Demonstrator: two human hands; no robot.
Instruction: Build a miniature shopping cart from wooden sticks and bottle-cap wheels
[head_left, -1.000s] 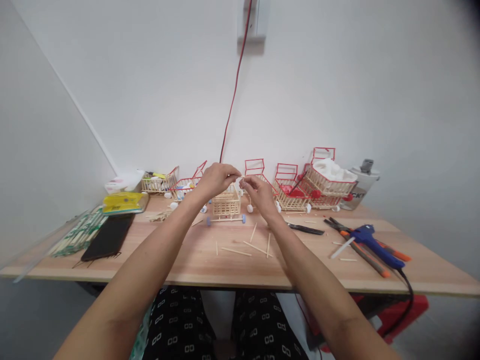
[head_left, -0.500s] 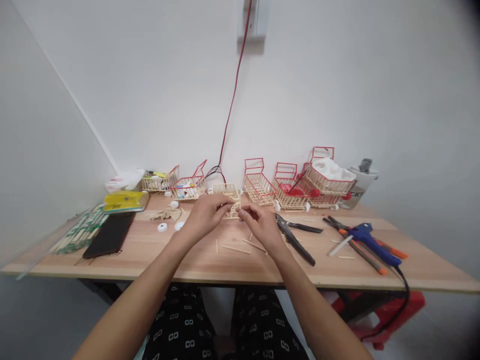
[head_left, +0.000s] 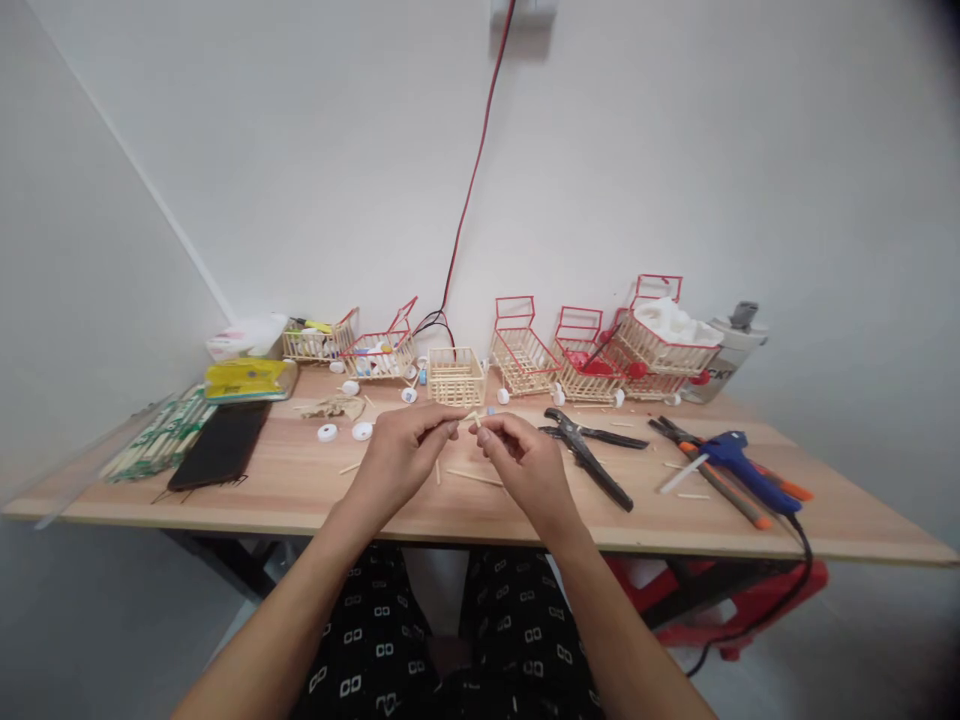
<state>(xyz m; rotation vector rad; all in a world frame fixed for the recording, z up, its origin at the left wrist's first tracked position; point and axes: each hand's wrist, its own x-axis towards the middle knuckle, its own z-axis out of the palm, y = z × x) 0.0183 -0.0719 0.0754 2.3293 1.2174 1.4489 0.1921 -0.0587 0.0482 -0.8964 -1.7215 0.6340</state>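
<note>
My left hand (head_left: 401,453) and my right hand (head_left: 525,462) are raised close together over the near middle of the wooden table (head_left: 480,510). Both are pinched on a short thin wooden stick (head_left: 469,419) held between their fingertips. A small blue bit shows by the stick's right end; I cannot make out what it is. Behind the hands stands a plain wooden-stick basket (head_left: 455,377). Loose sticks (head_left: 472,477) lie on the table under the hands.
Red-rimmed stick baskets (head_left: 585,365) line the wall. Black pliers (head_left: 589,450), a blue glue gun (head_left: 739,465) and orange-handled tools lie at right. White wheels (head_left: 326,432), a black phone (head_left: 217,460), stick packs (head_left: 154,455) and a yellow packet (head_left: 247,378) are at left.
Both hands have come down and toward me, away from the plain basket, which now stands on the table by itself. The view has tilted downward.
</note>
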